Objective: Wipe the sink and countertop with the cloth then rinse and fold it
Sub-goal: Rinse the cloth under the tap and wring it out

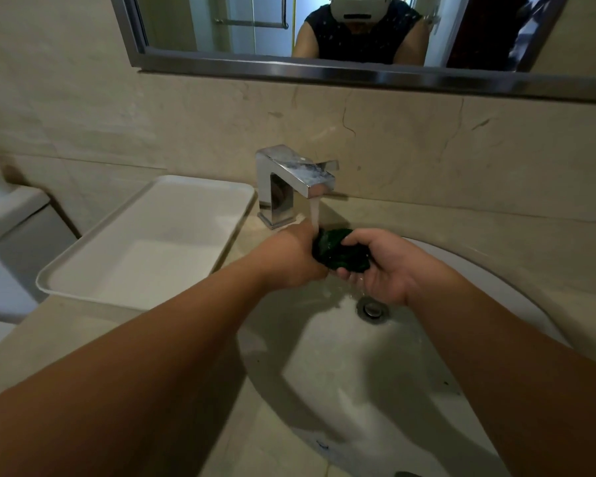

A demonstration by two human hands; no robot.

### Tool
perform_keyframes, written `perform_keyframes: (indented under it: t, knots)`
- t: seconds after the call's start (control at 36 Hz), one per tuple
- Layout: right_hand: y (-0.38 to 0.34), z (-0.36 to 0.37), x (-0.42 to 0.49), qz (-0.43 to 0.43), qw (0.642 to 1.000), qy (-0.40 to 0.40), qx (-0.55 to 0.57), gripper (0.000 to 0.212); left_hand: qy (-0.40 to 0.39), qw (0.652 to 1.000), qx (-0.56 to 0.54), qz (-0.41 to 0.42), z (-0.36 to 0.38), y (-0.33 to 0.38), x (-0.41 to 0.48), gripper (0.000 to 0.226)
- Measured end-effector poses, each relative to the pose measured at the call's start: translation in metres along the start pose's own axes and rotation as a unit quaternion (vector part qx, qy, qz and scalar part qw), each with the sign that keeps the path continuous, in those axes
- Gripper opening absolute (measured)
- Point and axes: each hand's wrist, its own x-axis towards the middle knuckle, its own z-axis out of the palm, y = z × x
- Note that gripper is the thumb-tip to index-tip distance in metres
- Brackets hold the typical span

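Note:
A dark green cloth (341,249) is bunched into a wet ball over the white sink (375,366). My left hand (289,256) grips its left side and my right hand (382,266) grips its right side, fingers curled round it. Water runs from the chrome faucet (296,180) onto the cloth and my left hand. Drips fall toward the drain (372,309). The beige countertop (66,332) surrounds the basin.
A white rectangular tray (145,242) lies on the counter left of the faucet. A toilet tank (11,215) stands at the far left. A framed mirror (324,67) hangs on the marble wall behind the sink.

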Motion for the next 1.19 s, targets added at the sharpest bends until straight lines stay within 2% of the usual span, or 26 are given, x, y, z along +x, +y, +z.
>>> perform_keyframes:
  t: [0.11, 0.19, 0.25, 0.31, 0.39, 0.44, 0.53, 0.56, 0.61, 0.67, 0.72, 0.75, 0.81, 0.86, 0.92, 0.97, 1.06, 1.14, 1.19]
  knots:
    - [-0.002, 0.002, -0.001, 0.025, 0.999, 0.014, -0.032, 0.024, 0.085, 0.974, 0.199, 0.065, 0.012, -0.002, -0.003, 0.045]
    - [-0.004, 0.002, 0.000, 0.038, 0.997, 0.025, -0.057, 0.024, 0.127, 0.951, 0.257, 0.111, 0.019, -0.001, -0.005, 0.044]
    - [-0.005, 0.004, 0.000, 0.037, 0.997, 0.026, -0.059, 0.023, 0.124, 0.949, 0.270, 0.108, 0.018, 0.004, -0.006, 0.038]
    - [-0.006, 0.006, -0.001, 0.032, 0.998, 0.022, -0.048, 0.031, 0.091, 0.966, 0.235, 0.061, 0.012, 0.007, -0.005, 0.033]
    - [-0.008, 0.006, -0.002, 0.006, 0.999, 0.029, -0.036, 0.046, 0.008, 0.994, 0.094, -0.054, 0.001, 0.011, -0.006, 0.022]
    - [-0.008, 0.006, -0.003, -0.044, 0.997, 0.034, -0.054, 0.038, -0.033, 0.992, -0.035, -0.118, -0.005, 0.015, -0.007, 0.017]
    - [-0.004, 0.009, -0.007, -0.142, 0.982, 0.047, -0.119, 0.016, -0.055, 0.965, -0.191, -0.173, -0.010, 0.020, -0.006, 0.013]
    - [-0.003, 0.010, -0.010, -0.181, 0.967, 0.043, -0.173, 0.018, -0.068, 0.951, -0.239, -0.185, -0.011, 0.021, -0.006, 0.011]
    - [0.001, 0.010, -0.016, -0.250, 0.913, 0.044, -0.319, 0.035, -0.101, 0.918, -0.320, -0.210, -0.014, 0.022, -0.006, 0.009]
    - [0.008, 0.008, -0.016, -0.287, 0.848, 0.047, -0.443, 0.066, -0.141, 0.884, -0.377, -0.238, -0.019, 0.019, -0.006, 0.016]
    - [0.017, 0.006, -0.012, -0.305, 0.791, 0.056, -0.527, 0.094, -0.187, 0.866, -0.385, -0.257, -0.024, 0.015, -0.005, 0.028]
    - [0.022, 0.006, -0.009, -0.324, 0.760, 0.054, -0.561, 0.102, -0.211, 0.867, -0.371, -0.255, -0.025, 0.014, -0.004, 0.031]
    - [0.027, 0.005, -0.005, -0.370, 0.697, 0.043, -0.613, 0.108, -0.253, 0.878, -0.328, -0.238, -0.027, 0.014, -0.004, 0.024]
    - [0.029, 0.007, -0.004, -0.399, 0.664, 0.033, -0.631, 0.107, -0.283, 0.887, -0.285, -0.227, -0.028, 0.015, -0.004, 0.015]
    - [0.029, 0.010, -0.001, -0.422, 0.636, 0.042, -0.645, 0.097, -0.291, 0.901, -0.240, -0.213, -0.030, 0.014, -0.004, 0.022]
    - [0.027, 0.014, 0.002, -0.418, 0.616, 0.055, -0.665, 0.081, -0.280, 0.920, -0.194, -0.195, -0.033, 0.016, -0.003, 0.029]
    - [0.019, 0.021, 0.005, -0.406, 0.578, 0.091, -0.702, 0.042, -0.241, 0.951, -0.089, -0.169, -0.033, 0.024, -0.002, 0.026]
    - [0.010, 0.028, 0.003, -0.341, 0.572, 0.127, -0.735, 0.025, -0.219, 0.958, 0.169, -0.078, -0.022, 0.033, 0.002, 0.021]
    - [0.007, 0.031, 0.002, -0.303, 0.579, 0.133, -0.745, 0.018, -0.165, 0.960, 0.226, -0.028, -0.018, 0.029, 0.005, 0.018]
